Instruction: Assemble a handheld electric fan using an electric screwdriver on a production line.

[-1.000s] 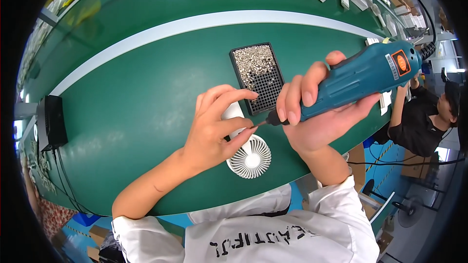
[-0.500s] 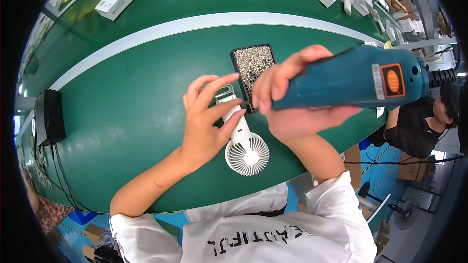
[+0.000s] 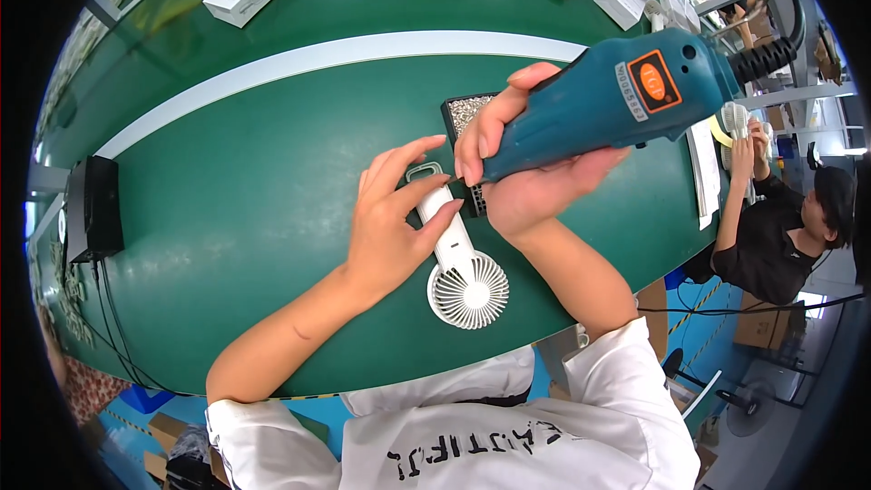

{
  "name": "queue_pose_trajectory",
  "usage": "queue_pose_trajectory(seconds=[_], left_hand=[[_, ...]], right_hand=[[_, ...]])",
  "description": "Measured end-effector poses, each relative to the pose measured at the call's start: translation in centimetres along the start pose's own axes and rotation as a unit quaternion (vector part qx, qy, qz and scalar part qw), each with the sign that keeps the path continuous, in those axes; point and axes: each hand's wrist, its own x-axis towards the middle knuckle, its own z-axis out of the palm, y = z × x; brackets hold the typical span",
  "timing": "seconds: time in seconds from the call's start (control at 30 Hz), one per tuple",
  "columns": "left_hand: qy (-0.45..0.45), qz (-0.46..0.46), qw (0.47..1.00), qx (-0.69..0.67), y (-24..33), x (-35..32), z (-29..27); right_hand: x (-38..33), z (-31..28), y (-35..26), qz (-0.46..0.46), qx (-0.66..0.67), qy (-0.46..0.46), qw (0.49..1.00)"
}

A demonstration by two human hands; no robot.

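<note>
**Both hands on a small fan at the near edge of the bench**

Left hand (image 3: 390,227) is laid flat-fingered over the handle of a white handheld fan (image 3: 458,263), thumb and fingers loosely spread and pressing it down rather than closed around it. Right hand (image 3: 526,172) is wrapped fully around the grip of a teal electric screwdriver (image 3: 617,109), whose tip is brought down at the upper part of the handle, just beside the left fingertips; the bit itself cannot be made out.

The fan is lying on the green bench (image 3: 236,191) close to its near edge, round grille toward the person, handle pointing away. Just behind it, touching or nearly so, a dark tray of small screws (image 3: 467,113) is seen, partly hidden by the right hand.

The fan is judged to be light, stiff plastic, smooth enough to slide or twist on the mat under the driver's push. It is best pinned along the handle, as now; the thin ribs of the grille look fragile and are better left untouched. The screwdriver appears much heavier, with a cable pulling at its rear.

A co-worker in black (image 3: 780,245) is seated at the bench's right end.
</note>
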Motion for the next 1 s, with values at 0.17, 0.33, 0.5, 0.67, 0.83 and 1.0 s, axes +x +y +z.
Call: queue_pose_trajectory(seconds=[0.17, 0.33, 0.5, 0.67, 0.83, 1.0], left_hand=[[0.003, 0.012, 1.0, 0.006, -0.2, 0.0, 0.1], [0.009, -0.011, 1.0, -0.006, -0.1, -0.1, 0.3], [0.006, -0.005, 1.0, 0.011, -0.4, -0.3, 0.2], [-0.002, 0.009, 1.0, 0.023, -0.6, -0.3, 0.2], [0.0, 0.006, 1.0, 0.018, -0.2, 0.0, 0.4], [-0.007, 0.002, 1.0, 0.011, -0.2, -0.1, 0.2]], right_hand=[[-0.1, 0.3, -0.2, 0.001, -0.015, 0.011, 1.0], [-0.3, -0.2, 0.5, 0.016, -0.047, 0.0, 0.999], [-0.1, -0.5, -0.6, -0.007, 0.018, 0.005, 1.0], [-0.7, -3.3, -2.9, -0.068, 0.01, 0.085, 0.994], [-1.3, -4.0, -1.8, -0.039, -0.023, 0.128, 0.991], [-1.3, -3.6, -1.5, -0.029, -0.002, 0.118, 0.993]])
